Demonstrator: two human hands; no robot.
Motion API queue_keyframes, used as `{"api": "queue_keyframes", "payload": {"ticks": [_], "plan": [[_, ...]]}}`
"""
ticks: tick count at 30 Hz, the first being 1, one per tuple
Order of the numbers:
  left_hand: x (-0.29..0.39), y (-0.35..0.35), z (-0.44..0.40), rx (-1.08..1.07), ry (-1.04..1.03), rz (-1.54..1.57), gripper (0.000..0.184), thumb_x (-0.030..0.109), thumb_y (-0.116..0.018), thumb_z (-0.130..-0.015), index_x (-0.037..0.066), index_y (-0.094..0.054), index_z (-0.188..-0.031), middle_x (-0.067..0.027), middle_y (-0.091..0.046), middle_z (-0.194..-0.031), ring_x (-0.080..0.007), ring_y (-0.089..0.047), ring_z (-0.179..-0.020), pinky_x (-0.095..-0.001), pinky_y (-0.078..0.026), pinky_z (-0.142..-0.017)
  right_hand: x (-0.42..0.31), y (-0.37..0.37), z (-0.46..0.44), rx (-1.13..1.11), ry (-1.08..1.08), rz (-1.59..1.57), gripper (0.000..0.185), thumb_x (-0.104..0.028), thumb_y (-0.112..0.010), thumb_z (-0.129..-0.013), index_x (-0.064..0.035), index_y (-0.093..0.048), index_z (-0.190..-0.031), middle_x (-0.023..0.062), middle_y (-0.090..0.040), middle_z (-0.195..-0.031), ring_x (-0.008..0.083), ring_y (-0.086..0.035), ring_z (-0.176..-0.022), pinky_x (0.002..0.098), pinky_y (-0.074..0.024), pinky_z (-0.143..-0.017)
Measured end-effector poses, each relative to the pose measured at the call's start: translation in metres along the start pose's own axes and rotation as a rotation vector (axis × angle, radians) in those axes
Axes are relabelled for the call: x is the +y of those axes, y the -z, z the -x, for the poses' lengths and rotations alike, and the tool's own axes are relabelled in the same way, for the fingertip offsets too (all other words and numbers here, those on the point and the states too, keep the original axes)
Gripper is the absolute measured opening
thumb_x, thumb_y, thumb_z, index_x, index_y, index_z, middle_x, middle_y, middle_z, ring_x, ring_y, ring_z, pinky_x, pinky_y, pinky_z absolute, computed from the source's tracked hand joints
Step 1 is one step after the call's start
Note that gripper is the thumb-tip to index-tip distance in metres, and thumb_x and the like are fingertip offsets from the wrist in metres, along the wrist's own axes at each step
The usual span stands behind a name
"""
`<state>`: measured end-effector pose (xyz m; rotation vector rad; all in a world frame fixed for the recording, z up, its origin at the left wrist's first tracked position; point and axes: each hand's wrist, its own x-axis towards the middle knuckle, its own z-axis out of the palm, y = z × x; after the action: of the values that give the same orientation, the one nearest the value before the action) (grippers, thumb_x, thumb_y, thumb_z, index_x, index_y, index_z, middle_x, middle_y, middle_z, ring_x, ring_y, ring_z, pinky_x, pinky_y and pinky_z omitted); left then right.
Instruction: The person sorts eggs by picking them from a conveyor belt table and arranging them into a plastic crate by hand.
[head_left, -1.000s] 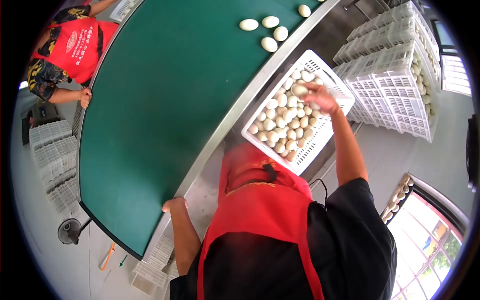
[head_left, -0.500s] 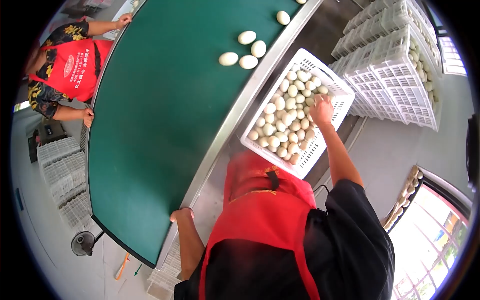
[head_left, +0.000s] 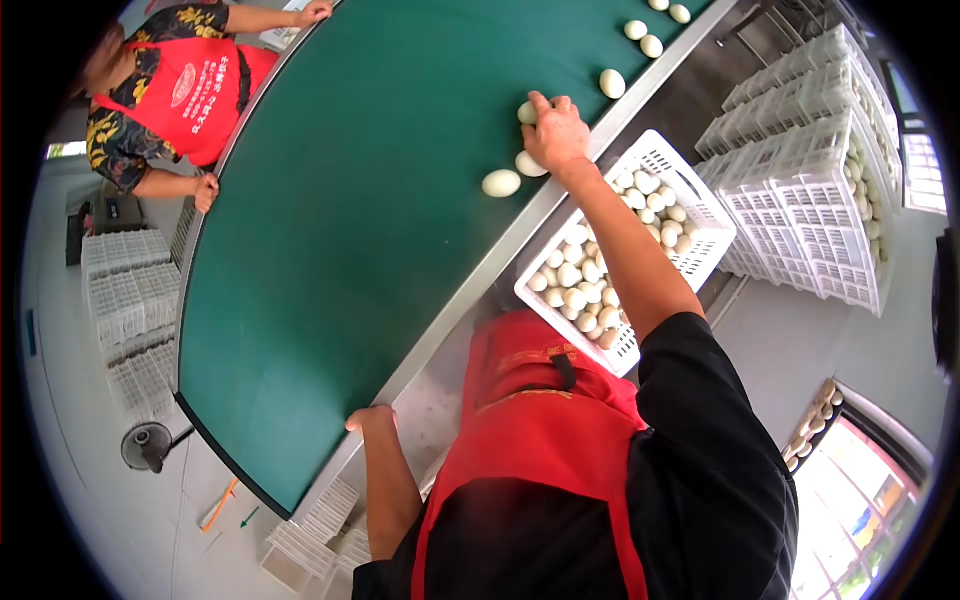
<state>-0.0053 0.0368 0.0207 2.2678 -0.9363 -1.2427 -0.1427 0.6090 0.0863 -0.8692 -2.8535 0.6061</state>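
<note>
My right hand (head_left: 557, 132) is over the green conveyor belt (head_left: 330, 270), near its metal edge. Its fingers are bent, with a pale egg (head_left: 527, 113) at the fingertips; what lies under the palm is hidden. Two more eggs lie by the hand, one partly under the wrist side and one loose egg (head_left: 501, 183) farther left. My left hand (head_left: 374, 418) grips the metal rim (head_left: 440, 325) of the belt lower down. Below my right forearm stands a white plastic crate (head_left: 712, 215) filled with eggs, partly hidden by the arm.
Several other eggs (head_left: 612, 83) lie along the belt's upper right. Stacked white crates (head_left: 800, 205) of eggs stand at the right. Across the belt is a person in a red apron (head_left: 195, 95), hands at the far rim. Crate stacks (head_left: 128, 290) and a fan (head_left: 148, 447) are at the left.
My right hand has left the egg crate and reached up onto the belt among the eggs. My left hand stays on the rim. The view has shifted, and more eggs show at the upper right.
</note>
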Motion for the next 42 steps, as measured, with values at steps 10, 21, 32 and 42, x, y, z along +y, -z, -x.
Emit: {"api": "queue_keyframes", "payload": {"ticks": [10,21,32,42], "plan": [[-0.003,0.002,0.003,-0.118,-0.021,0.07,0.065,0.055,-0.04,-0.096,0.012,-0.065,-0.138,-0.0043,-0.06,-0.148,-0.0256,-0.057,-0.131,-0.0405,-0.046,-0.11,0.035,0.038,0.033,-0.27,0.491,-0.633,0.053,-0.021,-0.087,-0.075,0.0,-0.071,-0.122,0.0188,-0.064,-0.13,0.0253,-0.07,-0.099,0.038,-0.0584,-0.09],[-0.008,-0.014,0.016,0.242,-0.149,0.107,0.042,0.048,-0.043,-0.098,0.02,-0.072,-0.11,0.0022,-0.072,-0.116,-0.0182,-0.065,-0.114,-0.0358,-0.05,-0.102,-0.007,0.024,0.079,-0.527,0.479,-0.45,0.057,-0.035,-0.08,-0.074,-0.0064,-0.073,-0.123,0.0191,-0.071,-0.118,0.0323,-0.065,-0.116,0.0413,-0.0531,-0.099],[-0.006,-0.013,0.005,0.235,-0.175,-0.021,0.035,0.038,-0.046,-0.099,0.019,-0.074,-0.109,0.0023,-0.073,-0.116,-0.0191,-0.068,-0.109,-0.0382,-0.057,-0.093,0.214,0.04,0.145,-0.352,-0.456,-0.716,0.065,-0.036,-0.088,-0.075,-0.0006,-0.072,-0.127,0.0125,-0.076,-0.111,0.0229,-0.07,-0.107,0.0343,-0.0545,-0.096],[0.002,-0.016,-0.038,0.14,-0.066,-0.038,0.055,0.055,-0.042,-0.097,0.021,-0.068,-0.133,0.0013,-0.062,-0.144,-0.0195,-0.056,-0.13,-0.0373,-0.043,-0.11,0.297,-0.05,0.152,-0.08,-0.435,0.079,0.057,-0.038,-0.08,-0.078,-0.0111,-0.071,-0.128,0.0225,-0.058,-0.141,0.0366,-0.061,-0.125,0.0463,-0.0521,-0.102]]}}
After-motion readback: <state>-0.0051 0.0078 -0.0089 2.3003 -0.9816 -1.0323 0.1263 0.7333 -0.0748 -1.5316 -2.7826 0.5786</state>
